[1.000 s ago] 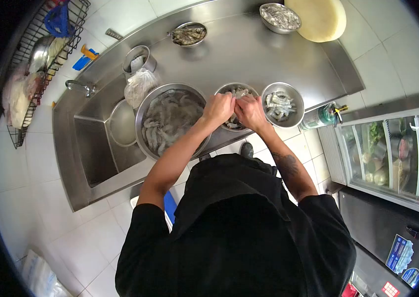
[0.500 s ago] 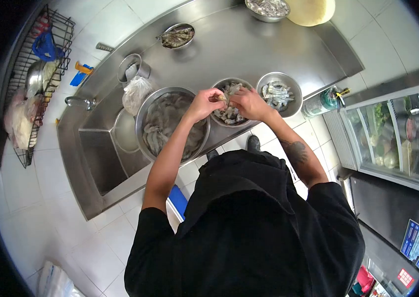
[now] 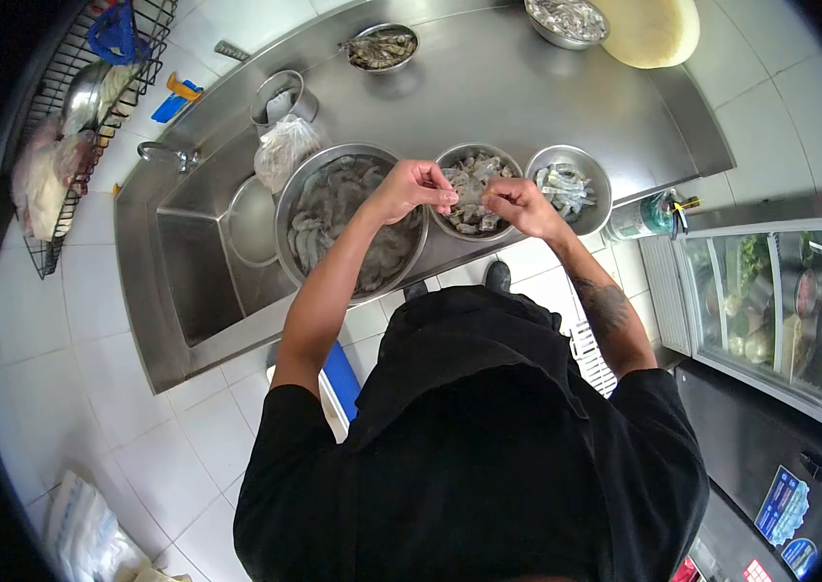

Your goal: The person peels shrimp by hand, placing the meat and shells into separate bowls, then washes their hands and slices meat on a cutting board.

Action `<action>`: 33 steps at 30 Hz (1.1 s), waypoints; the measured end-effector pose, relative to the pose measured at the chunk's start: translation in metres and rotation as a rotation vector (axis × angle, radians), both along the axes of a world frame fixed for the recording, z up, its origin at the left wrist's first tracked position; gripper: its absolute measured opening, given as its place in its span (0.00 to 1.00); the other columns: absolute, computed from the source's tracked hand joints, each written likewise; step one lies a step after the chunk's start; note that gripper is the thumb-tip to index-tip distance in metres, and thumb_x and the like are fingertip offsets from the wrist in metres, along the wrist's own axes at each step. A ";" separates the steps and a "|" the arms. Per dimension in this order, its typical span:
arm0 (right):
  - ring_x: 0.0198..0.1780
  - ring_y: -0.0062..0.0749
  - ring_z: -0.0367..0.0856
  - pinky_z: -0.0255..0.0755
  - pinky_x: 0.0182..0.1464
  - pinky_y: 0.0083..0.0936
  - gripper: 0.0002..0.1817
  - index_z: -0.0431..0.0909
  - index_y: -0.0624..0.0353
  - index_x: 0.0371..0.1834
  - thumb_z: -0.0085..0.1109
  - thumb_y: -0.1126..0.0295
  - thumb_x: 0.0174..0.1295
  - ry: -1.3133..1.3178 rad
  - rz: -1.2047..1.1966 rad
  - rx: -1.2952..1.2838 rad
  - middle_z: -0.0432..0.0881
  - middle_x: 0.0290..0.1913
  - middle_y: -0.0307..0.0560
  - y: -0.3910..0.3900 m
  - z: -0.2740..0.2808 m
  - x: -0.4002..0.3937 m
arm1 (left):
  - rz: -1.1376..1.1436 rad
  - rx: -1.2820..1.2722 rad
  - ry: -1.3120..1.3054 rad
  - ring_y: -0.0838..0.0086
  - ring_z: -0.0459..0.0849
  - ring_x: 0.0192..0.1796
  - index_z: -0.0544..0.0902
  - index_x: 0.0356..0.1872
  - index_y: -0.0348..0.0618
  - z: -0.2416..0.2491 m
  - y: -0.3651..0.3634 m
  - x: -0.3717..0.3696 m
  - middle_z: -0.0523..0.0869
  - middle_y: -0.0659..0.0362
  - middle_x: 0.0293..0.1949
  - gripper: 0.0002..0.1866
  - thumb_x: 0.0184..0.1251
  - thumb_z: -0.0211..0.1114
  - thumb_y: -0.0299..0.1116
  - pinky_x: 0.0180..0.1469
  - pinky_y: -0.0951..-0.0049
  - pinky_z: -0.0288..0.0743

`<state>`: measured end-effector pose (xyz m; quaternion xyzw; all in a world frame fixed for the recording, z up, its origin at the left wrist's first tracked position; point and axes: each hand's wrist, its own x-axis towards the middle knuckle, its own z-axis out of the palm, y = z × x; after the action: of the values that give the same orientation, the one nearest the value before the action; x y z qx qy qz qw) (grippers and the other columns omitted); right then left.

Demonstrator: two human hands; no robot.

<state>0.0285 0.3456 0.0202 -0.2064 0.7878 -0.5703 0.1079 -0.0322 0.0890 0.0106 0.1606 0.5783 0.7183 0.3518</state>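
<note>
My left hand (image 3: 418,192) is closed in a pinch above the middle steel bowl (image 3: 474,239), with a pale, translucent shrimp (image 3: 458,184) seemingly at its fingertips. Facing it, my right hand (image 3: 522,206) also pinches over the bowl's right side; whatever it grips is too small to make out. Greyish shrimp pieces or shells (image 3: 477,219) fill this bowl. On the left, a large steel bowl (image 3: 281,231) holds many grey shrimp in cloudy liquid. To the right, pale shrimp (image 3: 562,188) lie in another steel bowl (image 3: 607,199).
A sink basin (image 3: 196,281) and faucet (image 3: 166,153) are at left, near a plastic bag (image 3: 287,150) and a steel pot (image 3: 285,92). Farther back on the steel counter (image 3: 489,82) stand a bowl of dark shrimp (image 3: 382,50), a bowl of pale shrimp (image 3: 566,19) and a round board (image 3: 652,29).
My hands have drawn slightly apart over the middle bowl, and my right hand has lifted out of its contents into a pinch. The head view has shifted a little.
</note>
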 end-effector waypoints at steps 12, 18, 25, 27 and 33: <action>0.27 0.17 0.72 0.67 0.30 0.20 0.17 0.81 0.62 0.30 0.51 0.63 0.73 0.121 -0.186 0.446 0.78 0.25 0.35 0.007 -0.036 -0.018 | 0.013 -0.146 0.011 0.75 0.87 0.35 0.79 0.37 0.39 0.000 -0.016 -0.009 0.85 0.58 0.33 0.06 0.66 0.70 0.26 0.40 0.77 0.82; 0.23 0.17 0.72 0.65 0.22 0.18 0.11 0.80 0.62 0.31 0.58 0.67 0.69 -0.548 -0.257 -0.191 0.78 0.25 0.37 -0.031 -0.015 -0.017 | -0.001 -0.139 0.274 0.74 0.88 0.34 0.77 0.39 0.38 -0.032 0.021 0.001 0.84 0.59 0.31 0.09 0.67 0.70 0.28 0.36 0.73 0.82; 0.22 0.17 0.71 0.62 0.20 0.16 0.07 0.80 0.64 0.31 0.59 0.73 0.66 -0.676 -0.327 -0.416 0.77 0.25 0.38 -0.023 -0.012 -0.023 | 0.060 -0.477 1.117 0.49 0.86 0.40 0.78 0.46 0.43 0.014 0.035 0.024 0.87 0.49 0.35 0.13 0.60 0.67 0.28 0.40 0.53 0.79; 0.22 0.17 0.70 0.61 0.20 0.16 0.06 0.80 0.65 0.31 0.59 0.75 0.66 -0.687 -0.305 -0.468 0.77 0.25 0.38 -0.022 -0.010 -0.022 | 0.030 -0.459 1.070 0.49 0.86 0.38 0.77 0.44 0.42 0.018 0.037 0.022 0.86 0.49 0.33 0.12 0.60 0.67 0.26 0.38 0.54 0.78; 0.22 0.18 0.71 0.61 0.20 0.17 0.06 0.81 0.67 0.31 0.61 0.76 0.65 -0.618 -0.363 -0.403 0.77 0.24 0.39 -0.028 -0.009 -0.016 | -0.014 -0.442 0.969 0.56 0.79 0.26 0.76 0.37 0.38 0.011 0.033 0.021 0.81 0.50 0.29 0.08 0.60 0.67 0.23 0.31 0.65 0.75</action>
<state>0.0127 0.3179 0.0112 0.1000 0.6146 -0.7580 0.1944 -0.0115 0.1221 0.0218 0.3998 0.8111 0.4204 0.0745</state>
